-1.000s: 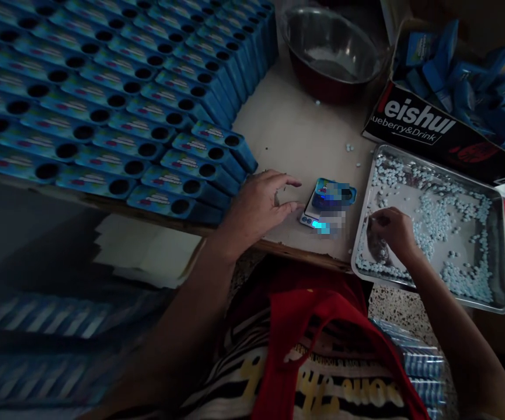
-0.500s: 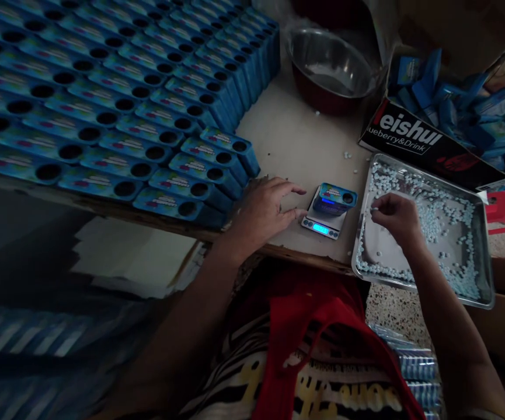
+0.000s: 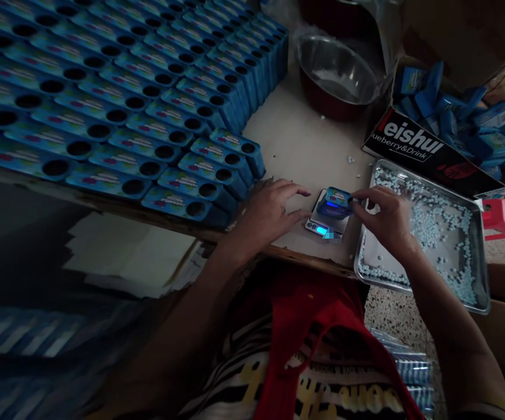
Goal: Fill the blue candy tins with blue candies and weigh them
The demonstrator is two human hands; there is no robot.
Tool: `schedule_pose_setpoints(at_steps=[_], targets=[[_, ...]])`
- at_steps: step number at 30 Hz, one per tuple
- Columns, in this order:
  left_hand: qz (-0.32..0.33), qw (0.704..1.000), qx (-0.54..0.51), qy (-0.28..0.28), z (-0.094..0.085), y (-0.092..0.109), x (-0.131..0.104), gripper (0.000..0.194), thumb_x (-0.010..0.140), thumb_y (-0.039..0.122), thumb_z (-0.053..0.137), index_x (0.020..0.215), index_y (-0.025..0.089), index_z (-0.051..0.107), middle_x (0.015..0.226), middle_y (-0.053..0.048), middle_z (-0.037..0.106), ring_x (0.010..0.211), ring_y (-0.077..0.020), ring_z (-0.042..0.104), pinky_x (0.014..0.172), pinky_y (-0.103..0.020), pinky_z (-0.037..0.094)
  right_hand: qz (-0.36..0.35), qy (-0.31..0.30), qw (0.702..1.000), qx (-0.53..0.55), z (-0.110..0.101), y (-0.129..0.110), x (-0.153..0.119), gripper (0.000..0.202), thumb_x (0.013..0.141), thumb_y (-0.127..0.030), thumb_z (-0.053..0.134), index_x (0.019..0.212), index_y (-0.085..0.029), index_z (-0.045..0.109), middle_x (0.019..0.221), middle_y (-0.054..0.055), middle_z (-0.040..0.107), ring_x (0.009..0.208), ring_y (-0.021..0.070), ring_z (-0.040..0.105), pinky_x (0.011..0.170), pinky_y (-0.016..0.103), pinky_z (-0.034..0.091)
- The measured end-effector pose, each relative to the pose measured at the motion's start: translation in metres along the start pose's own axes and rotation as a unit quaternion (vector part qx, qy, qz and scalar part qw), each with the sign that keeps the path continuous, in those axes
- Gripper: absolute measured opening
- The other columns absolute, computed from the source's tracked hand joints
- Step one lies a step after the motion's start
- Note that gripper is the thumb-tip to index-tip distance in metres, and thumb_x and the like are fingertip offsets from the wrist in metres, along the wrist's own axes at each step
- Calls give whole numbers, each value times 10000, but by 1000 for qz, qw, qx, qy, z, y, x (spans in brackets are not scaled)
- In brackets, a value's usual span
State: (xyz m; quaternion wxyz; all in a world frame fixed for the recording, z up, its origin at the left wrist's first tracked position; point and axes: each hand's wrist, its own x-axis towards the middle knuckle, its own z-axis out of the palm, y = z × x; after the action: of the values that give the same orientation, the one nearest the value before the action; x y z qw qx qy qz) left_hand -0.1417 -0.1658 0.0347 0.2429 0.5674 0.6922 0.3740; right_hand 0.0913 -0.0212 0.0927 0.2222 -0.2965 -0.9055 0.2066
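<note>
A small blue box [image 3: 336,198] with a round hole in its top rests on a digital scale [image 3: 315,220], whose display glows blue. My right hand [image 3: 386,214] has its thumb and fingers pinched at the hole end of this box; whatever lies between the fingertips is hidden. To the left of the scale, my left hand [image 3: 270,213] hovers with thumb and fingers apart, holding nothing. Under my right wrist is a metal tray [image 3: 485,256] of small white pellets [image 3: 431,221], densest towards its right side and along its edges.
Rows of similar blue boxes [image 3: 133,134] with dark holes cover the table's left side. A metal bowl [image 3: 337,67] stands at the back. Behind the tray, a black carton [image 3: 431,149] holds more blue packs. A red plastic object [image 3: 501,217] sits right of the tray.
My right hand has moved left from above the tray to the box on the scale. My left hand stays beside the scale, still spread. The whole view has shifted slightly.
</note>
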Motion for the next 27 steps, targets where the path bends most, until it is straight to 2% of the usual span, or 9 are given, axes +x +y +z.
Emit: schedule_pose_setpoints(at_steps=[2,6,11,13,15,17,20,24,27], targets=[[4,1000,-1,-1,0,1,1,344,959,373,789,1266,220,774,1321,-105,766,1279,-327,708,1153,-484,531,11,13,1000,16,-5,-1,0,143,931,-270,708,936,-238,848,847,28,767,749,180,654,766,347,534],[17,1000,10,6,-4,6,4,341,955,312,810,1278,210,772,1309,-98,768,1255,-310,721,1134,-459,552,120,82,983,117,-16,18,2,127,865,-340,774,927,-234,805,816,11,726,701,172,612,690,329,511],[32,998,51,12,-10,21,12,362,927,254,854,1275,217,758,1327,-96,764,1268,-300,719,1148,-439,557,229,158,935,218,-17,89,-19,217,747,-385,835,850,-214,750,753,-4,688,672,158,585,683,317,485],[41,996,75,11,-9,30,17,402,911,250,878,1292,222,753,1326,-91,764,1254,-297,724,1134,-434,566,268,159,933,178,-14,118,-37,250,719,-415,836,829,-207,751,749,3,698,688,170,603,699,327,477],[55,993,101,10,-5,39,22,444,899,244,893,1316,225,742,1330,-85,764,1256,-295,724,1130,-433,568,301,125,940,104,-13,142,-55,284,722,-452,814,848,-200,779,756,23,719,708,198,635,728,353,486],[73,989,125,7,2,45,27,477,892,233,897,1338,221,729,1338,-83,762,1276,-301,716,1139,-442,563,302,69,951,22,-14,161,-72,323,751,-468,773,916,-194,819,822,53,749,717,220,652,765,389,513],[92,983,160,-3,13,49,35,533,879,199,897,1376,192,705,1364,-100,752,1310,-320,696,1177,-471,542,239,18,967,-83,-19,181,-89,405,822,-439,717,1116,-196,852,1112,132,762,831,261,687,900,473,566],[114,972,203,-13,30,51,42,637,861,181,909,1447,190,659,1445,-128,713,1371,-347,656,1225,-505,511,187,25,971,-149,-20,197,-100,452,875,-416,703,1250,-194,827,1281,194,687,1153,372,684,1106,583,531],[146,960,230,-58,46,54,49,699,850,180,929,1480,188,629,1545,-155,665,1447,-356,613,1260,-513,489,166,55,972,-156,-17,200,-104,427,938,-488,686,1241,-218,821,1293,183,674,1220,386,660,1126,597,525]])
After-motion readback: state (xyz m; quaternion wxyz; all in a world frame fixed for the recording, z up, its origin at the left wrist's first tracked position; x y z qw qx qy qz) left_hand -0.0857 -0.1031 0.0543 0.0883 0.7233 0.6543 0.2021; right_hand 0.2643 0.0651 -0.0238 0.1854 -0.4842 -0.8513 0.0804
